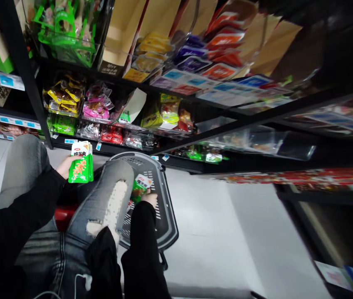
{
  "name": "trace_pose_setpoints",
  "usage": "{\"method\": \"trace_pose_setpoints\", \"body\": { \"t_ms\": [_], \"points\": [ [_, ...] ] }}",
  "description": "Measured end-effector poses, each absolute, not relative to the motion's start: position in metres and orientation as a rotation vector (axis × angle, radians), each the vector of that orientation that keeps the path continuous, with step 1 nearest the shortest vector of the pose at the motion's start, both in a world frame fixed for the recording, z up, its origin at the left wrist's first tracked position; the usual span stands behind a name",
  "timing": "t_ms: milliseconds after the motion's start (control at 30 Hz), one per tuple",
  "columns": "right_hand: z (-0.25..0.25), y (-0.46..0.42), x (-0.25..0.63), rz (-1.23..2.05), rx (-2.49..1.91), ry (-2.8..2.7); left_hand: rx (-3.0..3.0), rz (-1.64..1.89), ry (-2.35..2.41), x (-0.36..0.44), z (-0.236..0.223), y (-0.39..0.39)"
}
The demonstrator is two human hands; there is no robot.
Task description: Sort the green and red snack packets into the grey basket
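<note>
In my left hand is a small stack of green and white snack packets, held upright above my left knee with the printed front facing me. Down to the right of my other knee, my right hand grips another green and white snack packet. That packet is over a dark grey shopping basket with a slotted bottom, standing on the floor. My right leg hides the basket's left part. A bit of red and white packaging shows beside the packet, partly covered by my leg.
Black shelves run across the front, with bagged snacks in clear bins and cardboard boxes. Pink packets and green packets fill low bins. A red seat shows between my legs. White earphones hang over my lap.
</note>
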State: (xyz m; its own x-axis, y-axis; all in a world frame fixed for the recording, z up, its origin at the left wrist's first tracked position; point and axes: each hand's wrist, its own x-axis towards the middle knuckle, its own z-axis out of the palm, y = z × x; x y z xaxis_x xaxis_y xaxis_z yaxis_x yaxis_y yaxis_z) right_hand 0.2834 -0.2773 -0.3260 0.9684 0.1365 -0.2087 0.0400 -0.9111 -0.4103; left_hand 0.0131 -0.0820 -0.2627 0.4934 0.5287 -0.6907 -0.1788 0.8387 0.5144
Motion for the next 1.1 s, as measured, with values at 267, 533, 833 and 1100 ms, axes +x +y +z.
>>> {"method": "trace_pose_setpoints", "body": {
  "t_ms": [267, 533, 833, 1100],
  "points": [
    [-0.281, -0.220, 0.252, 0.412, -2.449, -0.349, 0.567, 0.559, 1.004, 0.015, -0.261, -0.087],
    [-0.262, -0.136, 0.127, 0.933, -1.972, -0.959, 0.737, 0.736, 1.040, 0.016, -0.278, -0.084],
    [-0.293, -0.143, 0.158, 0.870, -1.559, -0.546, 0.709, 0.756, 1.030, 0.019, -0.278, -0.084],
    [-0.285, -0.155, 0.165, 1.191, -1.182, -0.450, 0.687, 0.760, 1.068, 0.017, -0.285, -0.081]
  ]
}}
